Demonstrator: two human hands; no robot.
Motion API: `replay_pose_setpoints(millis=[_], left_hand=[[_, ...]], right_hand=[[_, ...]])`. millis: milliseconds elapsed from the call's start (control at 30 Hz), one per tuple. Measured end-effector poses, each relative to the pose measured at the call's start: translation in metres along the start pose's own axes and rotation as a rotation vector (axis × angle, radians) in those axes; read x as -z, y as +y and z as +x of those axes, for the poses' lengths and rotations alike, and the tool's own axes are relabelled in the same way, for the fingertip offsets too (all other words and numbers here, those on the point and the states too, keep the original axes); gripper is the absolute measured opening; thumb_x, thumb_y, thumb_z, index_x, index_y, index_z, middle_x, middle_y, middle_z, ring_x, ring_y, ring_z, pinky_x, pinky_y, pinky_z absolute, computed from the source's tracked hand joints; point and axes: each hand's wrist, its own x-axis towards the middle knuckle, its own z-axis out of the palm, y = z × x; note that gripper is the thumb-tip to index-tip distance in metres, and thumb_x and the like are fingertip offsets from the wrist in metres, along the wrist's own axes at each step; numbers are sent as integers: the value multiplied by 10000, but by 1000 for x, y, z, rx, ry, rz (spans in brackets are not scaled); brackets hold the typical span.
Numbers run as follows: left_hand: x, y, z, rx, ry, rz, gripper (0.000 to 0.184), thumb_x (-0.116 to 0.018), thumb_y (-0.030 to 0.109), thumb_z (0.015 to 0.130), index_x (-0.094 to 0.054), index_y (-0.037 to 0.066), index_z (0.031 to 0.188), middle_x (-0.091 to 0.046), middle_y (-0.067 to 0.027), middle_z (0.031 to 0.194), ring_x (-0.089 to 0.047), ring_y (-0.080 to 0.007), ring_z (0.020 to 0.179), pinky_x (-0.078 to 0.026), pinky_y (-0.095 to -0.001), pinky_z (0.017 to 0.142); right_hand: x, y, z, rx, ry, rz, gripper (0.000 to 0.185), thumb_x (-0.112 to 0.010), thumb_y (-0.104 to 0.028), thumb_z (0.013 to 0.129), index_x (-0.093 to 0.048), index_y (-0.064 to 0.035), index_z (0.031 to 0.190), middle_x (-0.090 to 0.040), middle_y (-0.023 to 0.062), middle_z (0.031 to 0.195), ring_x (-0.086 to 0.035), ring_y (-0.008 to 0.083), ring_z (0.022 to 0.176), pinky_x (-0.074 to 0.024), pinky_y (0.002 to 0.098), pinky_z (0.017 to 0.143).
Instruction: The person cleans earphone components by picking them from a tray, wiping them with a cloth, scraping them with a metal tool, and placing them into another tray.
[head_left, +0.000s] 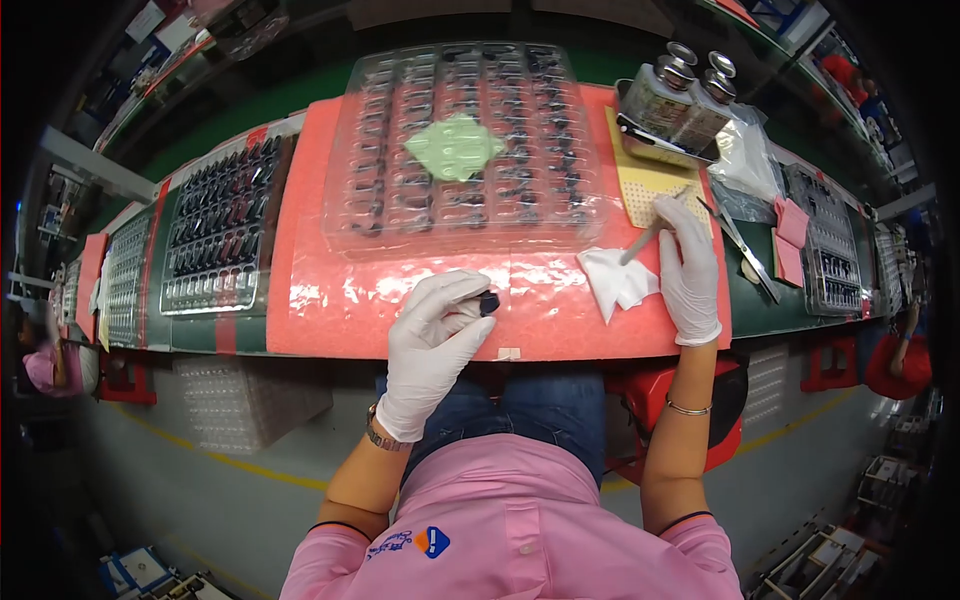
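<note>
Within the left hand (428, 335) sits a pinched black part (489, 303), right hand (689, 275) gripping a stick (640, 246).

Factory workshop; long green workbench (750, 312); clear parts trays (468, 238); yellow floor line (250, 467); co-workers (897, 368) on both sides.

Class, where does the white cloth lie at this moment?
In the head view, the white cloth lies on the pink mat, right of centre, just left of the gloved right hand and nearer the wearer than the yellow pad.
</note>
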Motion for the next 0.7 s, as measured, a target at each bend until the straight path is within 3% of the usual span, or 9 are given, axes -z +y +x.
replay_pose_setpoints(millis=[200,267,367,600,700], left_hand=[[-5,1,2,-37,-15,5,349,-604,-96,691,-541,-17,1025,-497,-108,1117,-490,-128,967,-417,-232,797],[-5,1,1,83,76,-114,338,-602,-93,688,-535,-21,1011,-510,-112,1103,-504,-142,962,-433,-251,800],[-2,1,2,142,10,-162,355,-602,-97,684,-531,-23,1023,-516,-113,1095,-512,-149,963,-439,-263,813],[2,8,5,154,-50,-83,378,-593,-115,682,-532,-24,1044,-509,-104,1104,-519,-154,973,-430,-268,847],[2,11,-2,132,-58,-93,381,-588,-123,682,-535,-24,1047,-504,-97,1110,-515,-150,983,-423,-265,858]], right_hand=[[10,1,-2,-67,43,19,273,-510,6,777,-527,-11,1049,-550,141,1040,-519,285,989,-405,326,862],[15,-1,0,-96,73,2,269,-510,5,777,-528,-12,1045,-550,142,1039,-520,287,987,-405,327,860],[14,-6,-4,-111,42,72,262,-511,1,778,-531,-12,1039,-549,146,1036,-522,290,981,-407,328,856],[10,-4,-6,-76,85,-85,253,-521,3,784,-533,3,1036,-563,136,1026,-531,264,980,-411,307,853],[8,-6,-8,-121,94,42,267,-541,18,769,-541,-2,1036,-567,122,1024,-535,243,972,-414,298,845]])
